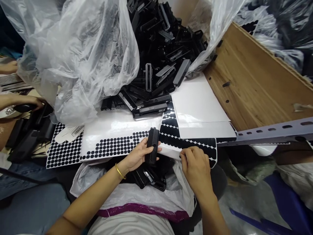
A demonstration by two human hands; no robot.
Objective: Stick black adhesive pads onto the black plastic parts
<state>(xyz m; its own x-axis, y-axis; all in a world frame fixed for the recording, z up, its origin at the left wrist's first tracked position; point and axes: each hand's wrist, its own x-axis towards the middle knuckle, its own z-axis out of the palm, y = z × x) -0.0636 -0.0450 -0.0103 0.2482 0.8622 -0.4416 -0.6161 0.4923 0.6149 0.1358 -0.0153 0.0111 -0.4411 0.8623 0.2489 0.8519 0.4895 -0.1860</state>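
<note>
My left hand [140,153] grips a black plastic casing [153,143], narrow and with a carbon-like texture, holding it upright above an open bag. To its right, the fingers of my right hand [195,163] are pinched at the edge of a sheet of black round stickers [206,146]; a small dark bit, seemingly one sticker, shows at the fingertips. Another sticker sheet [110,147] lies left of the held casing, partly stripped to white backing. Below my hands, more black casings [149,178] lie in the white bag [85,178] on my lap.
A large heap of black casings [158,39] spills from a clear plastic bag [97,49] behind the sheets. White sheets [200,104] lie at right, beside a wood-grain panel [249,75] and a slotted metal rail [276,130]. A co-worker's hand [29,101] is at far left.
</note>
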